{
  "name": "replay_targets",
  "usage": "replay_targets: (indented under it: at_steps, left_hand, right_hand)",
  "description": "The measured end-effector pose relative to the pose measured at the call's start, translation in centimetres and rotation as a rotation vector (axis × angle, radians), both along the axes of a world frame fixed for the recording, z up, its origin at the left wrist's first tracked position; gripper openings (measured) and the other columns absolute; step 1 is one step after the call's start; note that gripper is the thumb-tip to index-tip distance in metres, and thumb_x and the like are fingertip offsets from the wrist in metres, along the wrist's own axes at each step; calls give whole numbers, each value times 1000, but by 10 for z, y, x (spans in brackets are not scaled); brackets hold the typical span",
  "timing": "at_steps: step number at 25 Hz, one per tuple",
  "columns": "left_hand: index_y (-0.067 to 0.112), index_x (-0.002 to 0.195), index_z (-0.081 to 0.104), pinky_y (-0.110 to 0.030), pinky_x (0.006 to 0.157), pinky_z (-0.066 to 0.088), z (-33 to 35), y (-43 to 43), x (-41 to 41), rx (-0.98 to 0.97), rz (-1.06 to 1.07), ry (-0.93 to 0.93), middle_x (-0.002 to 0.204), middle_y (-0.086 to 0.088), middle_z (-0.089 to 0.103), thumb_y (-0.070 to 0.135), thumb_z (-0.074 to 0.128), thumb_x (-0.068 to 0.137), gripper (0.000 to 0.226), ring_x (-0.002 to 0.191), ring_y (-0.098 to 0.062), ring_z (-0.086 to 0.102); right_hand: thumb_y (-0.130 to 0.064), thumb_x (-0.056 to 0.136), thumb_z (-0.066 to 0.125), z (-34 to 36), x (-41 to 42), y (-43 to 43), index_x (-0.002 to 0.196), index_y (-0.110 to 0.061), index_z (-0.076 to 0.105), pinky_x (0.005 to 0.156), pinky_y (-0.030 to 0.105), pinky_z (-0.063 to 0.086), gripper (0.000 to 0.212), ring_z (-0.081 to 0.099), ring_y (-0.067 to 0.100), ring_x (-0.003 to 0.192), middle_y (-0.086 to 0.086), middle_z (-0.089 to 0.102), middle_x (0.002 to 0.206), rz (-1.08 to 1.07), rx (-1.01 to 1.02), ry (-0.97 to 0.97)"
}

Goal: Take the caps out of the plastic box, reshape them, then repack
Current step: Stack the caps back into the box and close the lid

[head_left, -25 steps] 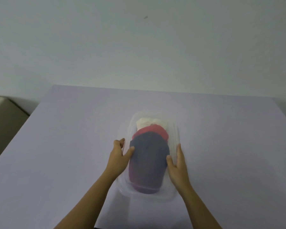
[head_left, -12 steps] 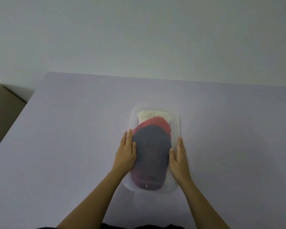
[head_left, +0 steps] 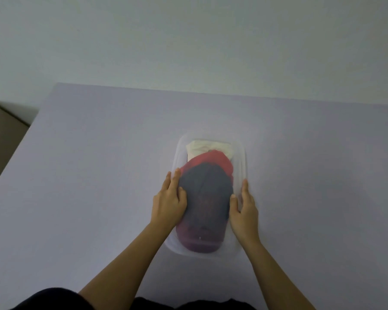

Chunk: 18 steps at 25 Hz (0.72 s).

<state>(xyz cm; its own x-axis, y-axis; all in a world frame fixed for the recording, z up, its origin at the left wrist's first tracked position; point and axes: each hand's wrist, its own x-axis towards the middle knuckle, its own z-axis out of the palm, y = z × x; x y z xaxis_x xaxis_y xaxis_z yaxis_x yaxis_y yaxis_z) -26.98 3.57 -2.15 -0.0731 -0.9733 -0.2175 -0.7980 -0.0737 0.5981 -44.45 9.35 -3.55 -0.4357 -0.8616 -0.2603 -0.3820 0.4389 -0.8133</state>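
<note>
A clear plastic box [head_left: 241, 157] stands on the lilac table, long side running away from me. Three caps lie stacked in it: a dark blue cap [head_left: 205, 198] nearest, a red cap [head_left: 213, 161] behind it, a cream cap [head_left: 207, 147] at the far end. My left hand [head_left: 169, 201] lies flat with straight fingers along the box's left rim, touching the blue cap's edge. My right hand [head_left: 244, 206] lies with straight fingers against the box's right side, thumb on the inner side of the rim by the blue cap.
The lilac table [head_left: 99, 175] stretches wide on both sides of the box. A white wall rises behind it. A brown surface [head_left: 2, 139] shows past the table's left edge. Dark clothing sits at the bottom of the view.
My left hand's fingers have straightened from a curled hold on the rim and now lie flat beside the blue cap. The right hand has stayed in place. The view has tilted down slightly.
</note>
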Motion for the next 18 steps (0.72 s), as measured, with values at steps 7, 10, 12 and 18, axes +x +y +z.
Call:
replay_targets:
  at_steps: [7, 10, 12, 18]
  left_hand:
    - [28, 149, 22, -34, 103, 40, 7, -2, 0, 1, -5, 34, 157, 0, 23, 26, 31, 100, 50, 117, -24, 56]
    - [25, 150, 21, -36, 109, 34, 12, -23, -15, 3, -10, 59, 158, -1, 21, 26, 29, 101, 50, 130, -26, 46]
    - [24, 150, 21, -37, 109, 34, 13, -51, -30, -26, -25, 74, 157, -2, 22, 25, 30, 101, 50, 129, -27, 47]
    - [22, 151, 18, -44, 109, 36, 8, -140, -71, -18, -41, 78, 158, -6, 21, 25, 28, 101, 51, 128, -32, 47]
  right_hand:
    - [-24, 97, 43, 5, -8, -1, 148, -19, 18, 103, 18, 24, 56, 34, 19, 135, 6, 37, 147, 25, -41, -39]
    - [-23, 97, 44, 9, -24, -23, 147, -16, 21, 104, 19, 25, 55, 34, 18, 136, 4, 37, 148, 24, -78, -24]
    - [-23, 96, 45, 13, -41, -50, 146, -16, 22, 104, 19, 26, 55, 35, 18, 136, 3, 38, 147, 20, -106, -18]
    - [-21, 96, 46, 16, -85, -140, 145, -13, 25, 108, 26, 28, 54, 36, 21, 136, 6, 36, 149, 25, -119, -9]
